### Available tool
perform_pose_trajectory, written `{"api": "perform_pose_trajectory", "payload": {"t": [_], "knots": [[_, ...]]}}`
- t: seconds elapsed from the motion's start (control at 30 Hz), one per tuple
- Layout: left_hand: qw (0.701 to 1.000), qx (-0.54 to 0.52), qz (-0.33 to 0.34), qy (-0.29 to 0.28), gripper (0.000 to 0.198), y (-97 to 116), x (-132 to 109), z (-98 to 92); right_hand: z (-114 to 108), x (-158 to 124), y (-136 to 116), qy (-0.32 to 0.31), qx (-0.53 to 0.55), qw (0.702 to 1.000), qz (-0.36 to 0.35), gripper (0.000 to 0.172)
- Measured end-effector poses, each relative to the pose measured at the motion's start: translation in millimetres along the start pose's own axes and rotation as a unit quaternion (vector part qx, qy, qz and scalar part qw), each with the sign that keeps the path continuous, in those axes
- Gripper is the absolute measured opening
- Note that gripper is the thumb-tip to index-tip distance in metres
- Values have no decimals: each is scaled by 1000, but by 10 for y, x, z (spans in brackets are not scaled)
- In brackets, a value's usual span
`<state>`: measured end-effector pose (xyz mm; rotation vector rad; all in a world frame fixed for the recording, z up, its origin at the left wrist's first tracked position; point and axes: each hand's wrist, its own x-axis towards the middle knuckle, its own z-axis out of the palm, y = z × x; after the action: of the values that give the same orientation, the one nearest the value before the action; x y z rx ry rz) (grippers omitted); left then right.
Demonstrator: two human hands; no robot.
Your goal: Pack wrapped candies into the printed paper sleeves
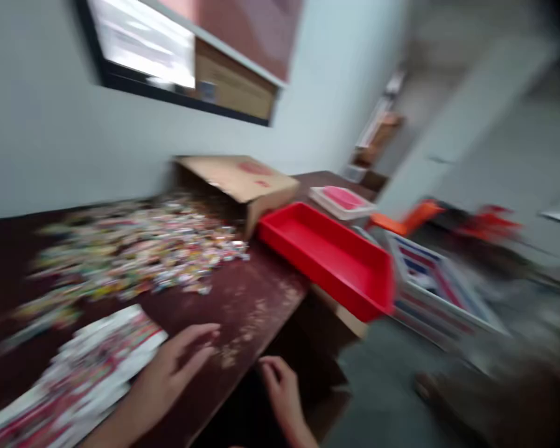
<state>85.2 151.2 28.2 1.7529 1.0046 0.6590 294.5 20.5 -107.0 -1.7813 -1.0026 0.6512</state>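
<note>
My left hand (170,370) is over the dark red table near its front edge, thumb and fingers apart, with nothing in it. Close beside it on the left lies a stack of white, red-printed plastic packets (98,367), which the forearm partly covers. My right hand (284,392) hangs just off the table edge, fingers loosely bent and a small gap showing by the thumb; I see nothing in it. Farther back spreads a heap of small, colourful wrapped pieces (144,249), blurred by motion. It runs up to the mouth of a cardboard box (247,174) lying on its side.
A red plastic tray (331,255) juts past the table (242,298) edge, above an open cardboard box (312,348) below. Behind it sits a white container with a pink top (340,200). To the right are a white printed box (438,280) and a blurred person (508,392).
</note>
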Motion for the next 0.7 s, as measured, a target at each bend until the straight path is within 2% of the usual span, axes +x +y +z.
{"api": "perform_pose_trajectory", "payload": {"t": [0.1,0.17,0.23,0.33,0.43,0.53,0.6,0.7], "knots": [[997,-11,-77,10,31,-397,-402,-209,422,507,-196,-138,14,988,-73,31],[991,-10,-132,32,30,-685,-664,-292,856,769,-349,-222,-23,965,-139,33],[984,-10,-167,68,31,-908,-925,-367,1363,900,-528,-275,-76,938,-199,34],[972,-23,-200,119,33,-1089,-1207,-493,2085,916,-831,-278,-104,928,-225,37],[963,-40,-217,155,36,-1173,-1308,-623,2572,877,-1082,-237,-203,920,-239,60],[960,-50,-222,165,36,-1226,-1292,-711,2732,857,-1155,-229,-255,909,-238,58],[960,-56,-221,163,36,-1250,-1226,-745,2686,878,-1097,-229,-253,911,-230,54],[963,-73,-209,152,36,-1276,-1029,-767,2490,960,-949,-238,-258,908,-227,47]]}}
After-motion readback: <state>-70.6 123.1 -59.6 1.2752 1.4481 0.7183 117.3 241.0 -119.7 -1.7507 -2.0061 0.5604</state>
